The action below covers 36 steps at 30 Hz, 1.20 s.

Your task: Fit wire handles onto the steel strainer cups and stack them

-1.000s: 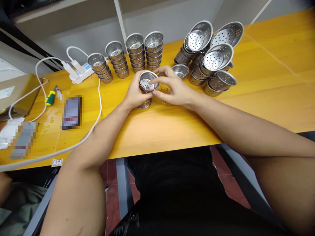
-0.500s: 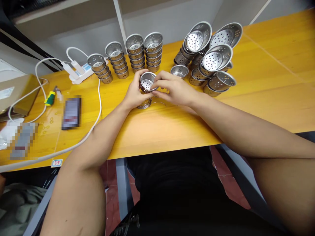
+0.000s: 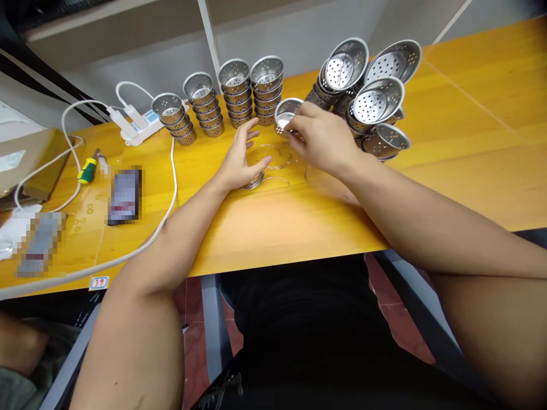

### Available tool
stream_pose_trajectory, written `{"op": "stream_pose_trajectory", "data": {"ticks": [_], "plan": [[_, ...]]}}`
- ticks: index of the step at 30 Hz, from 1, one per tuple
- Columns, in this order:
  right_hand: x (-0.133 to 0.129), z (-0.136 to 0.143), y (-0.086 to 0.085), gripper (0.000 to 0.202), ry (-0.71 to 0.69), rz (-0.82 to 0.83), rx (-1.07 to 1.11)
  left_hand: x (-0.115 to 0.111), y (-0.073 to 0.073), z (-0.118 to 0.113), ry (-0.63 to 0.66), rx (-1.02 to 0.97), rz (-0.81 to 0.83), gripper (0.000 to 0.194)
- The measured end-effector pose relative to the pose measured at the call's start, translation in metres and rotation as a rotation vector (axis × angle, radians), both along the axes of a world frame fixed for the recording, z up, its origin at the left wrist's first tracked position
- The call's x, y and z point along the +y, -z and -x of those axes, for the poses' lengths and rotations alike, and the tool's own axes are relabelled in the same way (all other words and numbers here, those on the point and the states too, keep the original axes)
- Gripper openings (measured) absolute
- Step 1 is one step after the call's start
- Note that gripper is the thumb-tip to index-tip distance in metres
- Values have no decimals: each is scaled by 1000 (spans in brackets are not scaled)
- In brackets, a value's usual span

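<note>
My right hand (image 3: 322,136) grips a small perforated metal cup (image 3: 288,114) by its right side, just in front of the stacks. My left hand (image 3: 241,159) is open, its fingers and thumb spread with nothing between them. Beside the left thumb lies a small coil of metal rings (image 3: 255,181), partly hidden by that hand. Several thin wire rings (image 3: 277,167) lie loose on the yellow table (image 3: 273,228) between my hands.
Several stacks of perforated cups (image 3: 235,77) stand along the back, with larger tilted ones (image 3: 378,101) at the right. A white power strip (image 3: 141,130), a cable, a green-yellow tool (image 3: 88,171) and two blurred devices (image 3: 123,195) are on the left. A person's bare limb (image 3: 21,341) shows at lower left.
The cup has left my left hand and moved right and back in my right hand. My left fingers have opened. The person's limb at lower left has come further into view.
</note>
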State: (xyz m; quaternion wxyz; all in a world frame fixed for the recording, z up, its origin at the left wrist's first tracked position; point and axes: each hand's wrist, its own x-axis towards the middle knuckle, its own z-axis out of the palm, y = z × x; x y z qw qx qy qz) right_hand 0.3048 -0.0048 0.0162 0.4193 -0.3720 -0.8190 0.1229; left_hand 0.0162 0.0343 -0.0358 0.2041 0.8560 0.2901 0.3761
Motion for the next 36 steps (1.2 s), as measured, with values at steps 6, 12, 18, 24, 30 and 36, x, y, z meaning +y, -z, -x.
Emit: {"op": "stream_pose_trajectory", "data": {"ticks": [6, 12, 18, 24, 30, 36], "plan": [[35, -30, 21, 59, 213, -143, -12, -3, -7, 5, 4, 55, 14, 87], [50, -34, 38, 75, 247, -142, 14, -6, -11, 4, -2, 89, 1, 78], [36, -29, 29, 65, 254, -93, 15, -6, -11, 5, -1, 91, -10, 78], [-6, -11, -21, 55, 243, -74, 83, -5, -11, 5, -5, 83, 7, 82], [-21, 6, -51, 58, 91, -88, 139, -4, -11, 6, -29, 53, 12, 83], [17, 32, -65, 97, 154, 40, 28, -1, -9, 7, -46, 50, 9, 81]]}}
